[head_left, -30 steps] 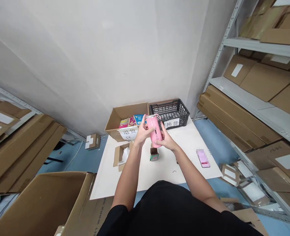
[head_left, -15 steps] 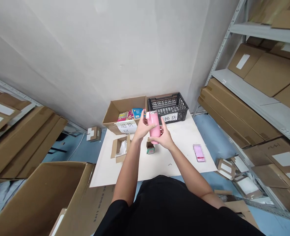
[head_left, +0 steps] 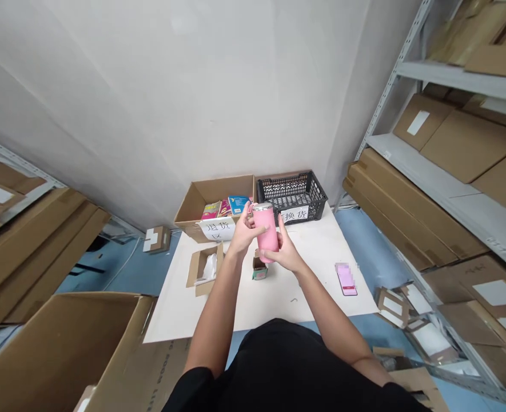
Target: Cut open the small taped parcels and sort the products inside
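Both of my hands are wrapped around a pink tumbler (head_left: 265, 230) with a silvery rim at its top, held above the white table. My left hand (head_left: 244, 232) grips its left side near the top, where a small pink strap shows. Lower on the right side, my right hand (head_left: 287, 249) supports it near the base. Just under the tumbler, a small open green-and-brown box (head_left: 260, 272) stands on the table. Left of my left forearm sits an open cardboard box (head_left: 198, 269) with white wrapping (head_left: 210, 268) inside.
Along the table's back stand a cardboard box (head_left: 184, 214) holding colourful booklets (head_left: 239, 204) and a black plastic crate (head_left: 317, 197), both with paper signs. A phone (head_left: 346, 279) lies at the right. Shelves of cartons (head_left: 471, 143) flank the table; a large open carton (head_left: 119, 355) stands front left.
The tumbler has turned in my hands, bringing its silvery rim more into sight and its pink strap to the left. The whole scene has shifted slightly downward in view.
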`<state>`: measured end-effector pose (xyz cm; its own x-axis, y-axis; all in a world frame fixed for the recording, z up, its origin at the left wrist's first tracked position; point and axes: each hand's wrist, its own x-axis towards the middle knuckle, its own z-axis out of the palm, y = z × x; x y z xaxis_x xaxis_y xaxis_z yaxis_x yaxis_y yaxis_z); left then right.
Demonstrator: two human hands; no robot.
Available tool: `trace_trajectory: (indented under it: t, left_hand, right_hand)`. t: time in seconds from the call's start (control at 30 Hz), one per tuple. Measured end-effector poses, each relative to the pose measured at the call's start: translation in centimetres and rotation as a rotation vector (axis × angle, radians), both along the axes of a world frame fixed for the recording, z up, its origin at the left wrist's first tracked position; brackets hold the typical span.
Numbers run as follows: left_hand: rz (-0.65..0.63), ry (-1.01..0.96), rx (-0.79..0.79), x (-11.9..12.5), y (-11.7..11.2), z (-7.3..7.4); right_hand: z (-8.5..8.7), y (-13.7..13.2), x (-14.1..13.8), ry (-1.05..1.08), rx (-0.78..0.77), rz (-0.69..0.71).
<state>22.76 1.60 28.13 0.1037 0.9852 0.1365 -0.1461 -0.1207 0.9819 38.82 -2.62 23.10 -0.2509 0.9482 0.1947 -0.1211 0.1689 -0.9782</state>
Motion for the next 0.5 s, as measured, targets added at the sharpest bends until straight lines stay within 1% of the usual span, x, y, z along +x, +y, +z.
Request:
trace_trajectory:
  t: [0.03,0.1,0.17,0.2,0.23,0.3,0.33,0.37,0.47,0.5]
  left_hand:
    - [-0.026,-0.013,0.001,-0.1,0.1,0.0]
    - [-0.052,-0.009,0.014,-0.2,0.3,-0.1]
    - [-0.033,0.012,0.023,-0.4,0.5,-0.2]
    - [-0.024,0.015,0.02,-0.5,0.7,-0.2]
    - [-0.026,0.009,0.011,-0.7,0.8,-0.3]
    - [-0.055,-0.009,-0.007,-1.1,1.1,-0.4]
    - [-0.071,-0.01,-0.008,-1.4,1.3,-0.5]
    - [-0.083,0.001,-0.001,-1.6,1.4,-0.6]
    - [-0.083,0.076,0.036,-2.2,1.6,-0.8]
    - [-0.076,0.097,0.041,-2.4,1.6,-0.9]
  right_hand:
    - [0.0,0.0,-0.1,-0.011,-0.001,-0.012]
    - [0.2,0.1,-0.1,-0.102,-0.01,-0.112]
    - [0.5,0.2,-0.1,-0.196,-0.001,-0.193]
    - [0.7,0.3,-0.2,-0.207,0.014,-0.184]
    - [0.8,0.3,-0.2,-0.194,0.029,-0.145]
    - [1.0,0.4,-0.3,-0.145,0.044,-0.053]
    - [1.0,0.5,-0.5,-0.14,0.04,-0.039]
    - [0.9,0.5,-0.6,-0.155,0.031,-0.057]
    - [0.4,0.7,-1.1,-0.243,0.018,-0.175]
    - [0.1,0.7,-1.3,-0.247,0.025,-0.178]
